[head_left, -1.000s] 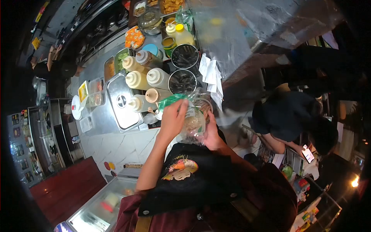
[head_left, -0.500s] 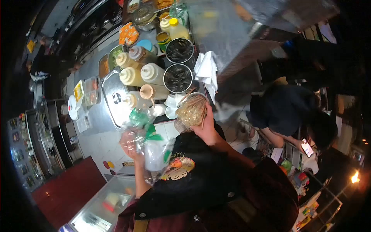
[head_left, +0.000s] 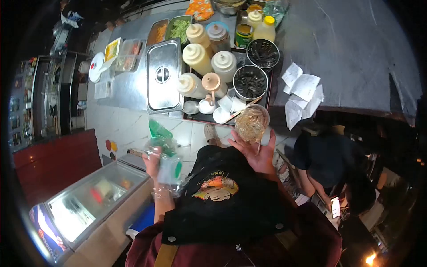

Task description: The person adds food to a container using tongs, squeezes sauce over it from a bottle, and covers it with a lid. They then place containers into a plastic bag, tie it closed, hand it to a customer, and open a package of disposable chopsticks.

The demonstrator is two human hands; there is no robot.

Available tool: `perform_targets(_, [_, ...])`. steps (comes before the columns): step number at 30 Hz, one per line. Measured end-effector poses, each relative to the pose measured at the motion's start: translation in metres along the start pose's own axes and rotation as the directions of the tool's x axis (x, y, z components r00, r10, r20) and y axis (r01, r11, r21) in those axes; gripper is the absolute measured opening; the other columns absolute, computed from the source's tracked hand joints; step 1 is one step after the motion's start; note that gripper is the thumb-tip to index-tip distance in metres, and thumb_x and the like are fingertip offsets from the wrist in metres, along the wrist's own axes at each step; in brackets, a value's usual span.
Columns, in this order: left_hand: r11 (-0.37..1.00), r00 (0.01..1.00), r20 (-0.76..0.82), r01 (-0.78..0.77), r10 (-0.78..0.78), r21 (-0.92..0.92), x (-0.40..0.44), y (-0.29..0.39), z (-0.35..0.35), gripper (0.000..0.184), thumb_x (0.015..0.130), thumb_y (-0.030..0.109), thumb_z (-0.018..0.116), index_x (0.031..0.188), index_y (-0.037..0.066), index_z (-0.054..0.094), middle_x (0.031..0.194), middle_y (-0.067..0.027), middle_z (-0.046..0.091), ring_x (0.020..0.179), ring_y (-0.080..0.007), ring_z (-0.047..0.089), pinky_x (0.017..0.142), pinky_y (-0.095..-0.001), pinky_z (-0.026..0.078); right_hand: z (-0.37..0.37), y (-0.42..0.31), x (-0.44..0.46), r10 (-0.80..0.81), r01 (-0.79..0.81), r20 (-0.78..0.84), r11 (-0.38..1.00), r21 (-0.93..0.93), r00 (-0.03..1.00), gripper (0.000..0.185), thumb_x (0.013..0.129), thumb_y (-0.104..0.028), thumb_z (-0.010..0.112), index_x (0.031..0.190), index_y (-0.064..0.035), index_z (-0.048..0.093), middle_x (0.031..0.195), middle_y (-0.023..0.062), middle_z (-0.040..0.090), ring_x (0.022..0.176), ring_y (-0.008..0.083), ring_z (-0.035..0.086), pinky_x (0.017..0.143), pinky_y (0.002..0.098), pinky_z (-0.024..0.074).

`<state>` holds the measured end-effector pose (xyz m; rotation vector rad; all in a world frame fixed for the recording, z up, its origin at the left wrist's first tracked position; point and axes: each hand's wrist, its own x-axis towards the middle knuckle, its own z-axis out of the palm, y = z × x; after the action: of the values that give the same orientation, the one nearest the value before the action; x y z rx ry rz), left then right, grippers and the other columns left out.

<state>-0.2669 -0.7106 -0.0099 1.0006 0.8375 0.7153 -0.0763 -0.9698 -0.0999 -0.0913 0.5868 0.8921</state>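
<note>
My left hand (head_left: 152, 161) is closed on a crumpled clear plastic bag (head_left: 168, 167) with green print, held over the floor in front of the counter. My right hand (head_left: 257, 156) is open, its fingers spread just below a plastic-wrapped bundle of thin wooden sticks (head_left: 250, 124). The bundle stands in a round container at the near corner of the tray; whether a fingertip still touches it I cannot tell. Small white cups (head_left: 226, 109) lie beside it. Behind are squeeze bottles (head_left: 223, 66) and two perforated metal cups of black utensils (head_left: 250, 82).
A lidded steel pan (head_left: 164, 95) and a pan of chopped greens (head_left: 179, 30) sit on the counter to the left. White papers (head_left: 304, 89) hang over its edge at right. A glass-topped freezer (head_left: 95, 196) stands at lower left. At right, another person (head_left: 327, 160) holds a lit phone.
My right hand's fingers have come off the stick bundle and spread apart below it. My left hand still holds the plastic bag. The view has shifted, bringing more of the freezer and counter into sight.
</note>
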Motion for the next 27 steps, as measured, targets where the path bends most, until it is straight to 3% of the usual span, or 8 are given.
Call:
perform_targets(5, [0.9,0.991,-0.103,0.12,-0.085,0.42,-0.027,-0.048,-0.034,0.016,0.08,-0.007,0.061,0.092,-0.003,0.069,0.11,-0.0111,0.072,0.078,-0.0115,0.065,0.071,-0.0248,0.05,0.0,-0.003,-0.011,-0.001,0.007,-0.237,1.0,0.023,0.972,0.105,0.094,-0.077,0.044,0.159,0.0029,0.025,0.159,0.0263,0.035,0.147,0.045,0.036,0.123,0.0708,0.0205])
perform_targets(7, [0.942,0.989,0.144,-0.013,-0.037,0.336,-0.046,-0.056,-0.016,0.011,0.077,-0.008,0.058,0.086,-0.007,0.064,0.132,-0.0169,0.066,0.085,-0.0125,0.065,0.075,-0.0265,0.05,-0.012,-0.008,-0.01,-0.004,-0.001,-0.248,1.0,-0.021,0.969,0.107,0.094,-0.078,0.043,0.158,0.0063,0.023,0.158,0.0267,0.035,0.147,0.0436,0.037,0.124,0.0694,0.0211])
perform_targets(11, [0.961,0.908,0.317,0.26,-0.275,0.09,-0.076,-0.078,-0.034,0.026,0.097,0.02,0.069,0.09,-0.003,0.057,0.129,-0.0205,0.068,0.092,-0.0191,0.067,0.082,-0.0314,0.053,-0.038,-0.007,-0.008,-0.054,0.052,-0.345,0.999,-0.014,0.937,0.102,0.097,-0.072,0.046,0.157,0.0069,0.021,0.157,0.0307,0.035,0.147,0.0458,0.037,0.125,0.0671,0.0225])
perform_targets(16, [0.882,0.841,0.332,0.468,-0.427,-0.052,-0.09,-0.044,-0.022,0.035,0.098,0.035,0.072,0.106,0.004,0.058,0.124,-0.0162,0.063,0.11,-0.0211,0.061,0.095,-0.0339,0.049,-0.063,-0.03,-0.012,-0.003,0.147,-0.596,0.97,0.194,0.803,0.082,0.1,-0.058,0.053,0.152,0.0013,0.034,0.158,0.0329,0.035,0.146,0.0486,0.038,0.123,0.0639,0.0295])
perform_targets(19, [0.954,0.855,0.428,0.234,-0.293,0.185,-0.088,-0.02,-0.033,0.038,0.09,0.032,0.082,0.106,0.005,0.061,0.116,-0.0095,0.061,0.108,-0.0153,0.057,0.095,-0.0317,0.046,-0.115,-0.06,-0.031,-0.024,0.05,-0.663,0.999,0.02,0.748,0.056,0.1,-0.04,0.062,0.137,-0.0006,0.048,0.144,0.0294,0.05,0.137,0.042,0.051,0.11,0.0531,0.0483])
perform_targets(20, [0.937,0.855,0.439,0.14,-0.277,0.319,-0.086,-0.007,-0.035,0.039,0.088,0.031,0.084,0.106,0.004,0.062,0.112,-0.0079,0.062,0.104,-0.0134,0.057,0.092,-0.0309,0.047,-0.153,-0.063,-0.049,-0.245,-0.135,-0.617,0.854,-0.503,0.748,0.053,0.099,-0.036,0.064,0.136,-0.0006,0.049,0.138,0.026,0.055,0.129,0.0368,0.056,0.106,0.0479,0.05])
perform_targets(22, [0.874,0.889,0.265,0.243,-0.374,0.42,-0.084,-0.006,-0.056,0.027,0.085,0.018,0.084,0.096,0.004,0.064,0.089,-0.0008,0.064,0.084,-0.009,0.057,0.077,-0.0283,0.048,-0.185,-0.059,-0.065,-0.439,-0.234,-0.368,0.329,-0.915,0.82,0.046,0.099,-0.027,0.067,0.133,-0.0005,0.051,0.124,0.0198,0.062,0.111,0.0262,0.062,0.096,0.0377,0.0515])
perform_targets(27, [0.904,1.0,0.012,-0.016,0.012,0.428,-0.034,-0.021,-0.123,0.012,0.089,0.009,0.075,0.089,0.005,0.063,0.077,0.0013,0.064,0.074,-0.0076,0.058,0.066,-0.0298,0.049,-0.036,0.068,-0.032,-0.096,0.229,0.246,-0.162,-0.96,0.964,0.027,0.1,-0.01,0.068,0.124,0.0001,0.058,0.105,0.0109,0.068,0.095,0.0159,0.067,0.084,0.0282,0.0529])
